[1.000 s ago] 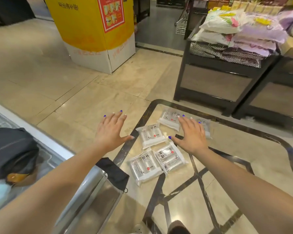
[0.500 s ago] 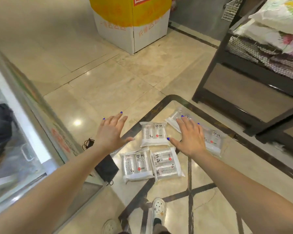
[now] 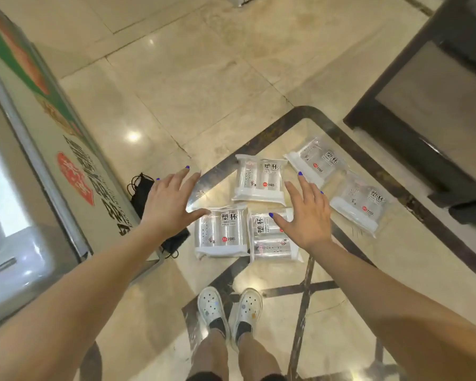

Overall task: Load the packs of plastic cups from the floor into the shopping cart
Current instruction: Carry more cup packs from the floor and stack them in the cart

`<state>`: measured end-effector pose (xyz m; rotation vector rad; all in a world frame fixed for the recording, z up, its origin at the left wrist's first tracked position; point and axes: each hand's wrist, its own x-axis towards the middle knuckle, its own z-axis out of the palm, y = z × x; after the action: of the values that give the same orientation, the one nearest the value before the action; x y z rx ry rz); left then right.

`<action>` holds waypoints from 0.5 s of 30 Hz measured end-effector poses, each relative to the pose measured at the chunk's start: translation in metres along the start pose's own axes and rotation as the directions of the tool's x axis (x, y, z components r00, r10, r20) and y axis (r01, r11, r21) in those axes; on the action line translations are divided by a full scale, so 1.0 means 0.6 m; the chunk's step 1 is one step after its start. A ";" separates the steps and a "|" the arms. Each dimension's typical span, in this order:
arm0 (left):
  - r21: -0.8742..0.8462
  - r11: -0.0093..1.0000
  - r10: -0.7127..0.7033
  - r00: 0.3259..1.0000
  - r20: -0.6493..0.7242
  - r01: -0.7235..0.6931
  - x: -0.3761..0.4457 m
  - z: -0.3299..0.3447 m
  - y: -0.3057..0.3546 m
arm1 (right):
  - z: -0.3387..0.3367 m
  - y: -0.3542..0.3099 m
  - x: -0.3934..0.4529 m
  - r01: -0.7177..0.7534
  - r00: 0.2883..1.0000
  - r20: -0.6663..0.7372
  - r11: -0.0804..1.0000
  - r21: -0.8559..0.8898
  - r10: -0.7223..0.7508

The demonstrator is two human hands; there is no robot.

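Both hands, left [image 3: 166, 200] and right [image 3: 307, 213], hover spread and empty; better bend low and grip one cup pack [image 3: 221, 232] firmly by its sides.

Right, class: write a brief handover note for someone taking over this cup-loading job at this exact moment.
Left hand: open, fingers spread, holding nothing, above the floor left of the packs.
Right hand: open, holding nothing, over the near right pack.
Five packs lie flat on the floor: near left pack, near right pack, middle pack, far pack, rightmost pack.
Done: nothing loaded that can be seen; the cart is not in view.
Left: pick up and load all five.
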<state>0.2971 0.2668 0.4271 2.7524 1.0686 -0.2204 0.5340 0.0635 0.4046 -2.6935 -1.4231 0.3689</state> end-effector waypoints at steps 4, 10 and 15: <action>-0.030 0.999 0.020 1.000 0.008 -0.020 0.057 0.127 -0.022 | 0.128 0.011 0.066 -0.006 1.000 0.015 0.999 0.041 0.006; -0.012 0.999 0.041 0.994 0.105 -0.040 0.122 0.418 -0.069 | 0.414 0.037 0.157 -0.010 0.996 0.088 0.998 0.062 0.005; -0.059 0.998 -0.021 0.980 0.200 0.034 0.144 0.693 -0.122 | 0.708 0.068 0.191 -0.002 0.986 0.167 0.997 0.075 -0.011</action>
<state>0.2809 0.2845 -0.0032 2.5959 1.0424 -0.4489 0.5253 0.1145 -0.0345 -2.6530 -1.4240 0.6497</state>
